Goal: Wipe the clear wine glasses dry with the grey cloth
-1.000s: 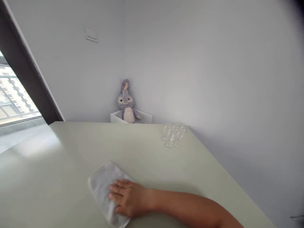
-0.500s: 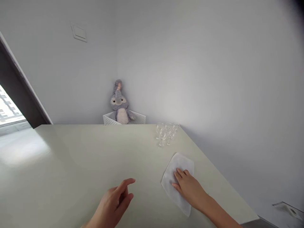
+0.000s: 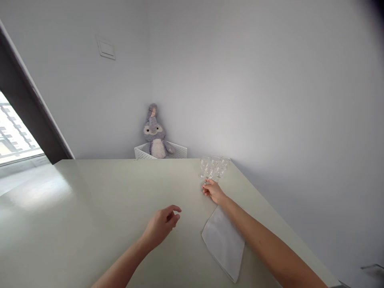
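My right hand (image 3: 214, 192) reaches to the cluster of glasses at the far right of the table, its fingers closed round the lower stem of the nearest small stemmed glass (image 3: 208, 172). That glass stands upright, its foot partly hidden by the fingers. Several like clear glasses (image 3: 224, 163) stand close behind it. Under my right forearm lies a white cloth (image 3: 223, 242), flat on the table and partly covered by the arm. My left hand (image 3: 161, 225) hovers over the table to the left of the cloth, empty, fingers curved and apart.
The pale table (image 3: 120, 192) runs to the wall on the right. Beyond its far edge a grey plush toy (image 3: 157, 146) sits in a white perforated basket (image 3: 180, 152). A window (image 3: 16, 136) is at the left, a wall switch (image 3: 107, 49) above.
My right hand has left the cloth and moved forward to the front glass, taking its stem. The left hand has shifted forward and right. The view has shifted slightly.
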Motion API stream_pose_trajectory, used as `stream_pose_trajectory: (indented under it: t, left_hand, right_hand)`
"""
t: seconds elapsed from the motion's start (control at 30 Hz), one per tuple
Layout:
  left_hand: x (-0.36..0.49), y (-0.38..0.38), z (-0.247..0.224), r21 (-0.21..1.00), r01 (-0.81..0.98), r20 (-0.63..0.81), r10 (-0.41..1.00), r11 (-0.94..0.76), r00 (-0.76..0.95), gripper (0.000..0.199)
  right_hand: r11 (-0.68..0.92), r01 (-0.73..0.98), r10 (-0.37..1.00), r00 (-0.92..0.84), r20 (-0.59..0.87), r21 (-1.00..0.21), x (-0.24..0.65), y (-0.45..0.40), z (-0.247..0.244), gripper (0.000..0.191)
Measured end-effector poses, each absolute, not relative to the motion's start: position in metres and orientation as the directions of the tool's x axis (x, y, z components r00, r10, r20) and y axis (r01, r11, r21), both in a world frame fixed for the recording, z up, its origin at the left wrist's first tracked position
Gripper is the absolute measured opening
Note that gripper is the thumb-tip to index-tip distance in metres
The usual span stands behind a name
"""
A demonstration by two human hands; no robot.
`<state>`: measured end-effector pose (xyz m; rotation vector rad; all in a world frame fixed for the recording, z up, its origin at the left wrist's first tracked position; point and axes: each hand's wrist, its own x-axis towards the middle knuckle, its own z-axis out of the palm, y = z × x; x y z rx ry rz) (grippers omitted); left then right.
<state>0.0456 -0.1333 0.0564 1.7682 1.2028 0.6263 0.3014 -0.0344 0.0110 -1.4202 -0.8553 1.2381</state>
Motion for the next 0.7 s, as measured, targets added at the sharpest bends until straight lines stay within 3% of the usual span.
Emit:
stream_pose_trajectory:
  t: [0.13, 0.23, 0.37, 0.5, 0.6, 0.7]
  left_hand:
    - [0.042, -0.101, 0.042, 0.936, 0.350, -0.082, 0.939, -0.043, 0.334, 0.030]
    - [0.040, -0.078, 0.032, 0.950, 0.311, -0.058, 0.983, 0.002, 0.172, 0.029]
    - [0.036, -0.060, 0.024, 0.927, 0.374, -0.001, 1.000, 0.001, 0.001, 0.027]
    - [0.042, -0.051, 0.025, 0.915, 0.402, 0.007, 1.000, 0.001, -0.018, 0.045]
    - [0.058, -0.041, 0.027, 0.932, 0.360, -0.033, 0.999, 0.029, 0.004, 0.062]
    - [0.077, -0.031, 0.026, 0.972, 0.217, -0.101, 0.994, 0.091, 0.038, 0.065]
  right_hand:
    - [-0.219, -0.099, 0.960, 0.157, -0.232, -0.971, 0.271, -0.032, 0.005, 0.044]
    - [-0.222, -0.092, 0.966, 0.115, -0.232, -0.971, 0.256, -0.033, 0.004, 0.048]
    - [-0.185, -0.110, 0.944, 0.256, -0.208, -0.976, 0.262, -0.025, 0.002, 0.055]
    - [-0.124, -0.129, 0.867, 0.468, -0.170, -0.984, 0.281, -0.004, 0.001, 0.062]
    - [-0.081, -0.132, 0.845, 0.517, -0.139, -0.988, 0.286, 0.014, 0.002, 0.067]
    - [-0.055, -0.135, 0.845, 0.521, -0.119, -0.989, 0.280, 0.028, 0.004, 0.064]
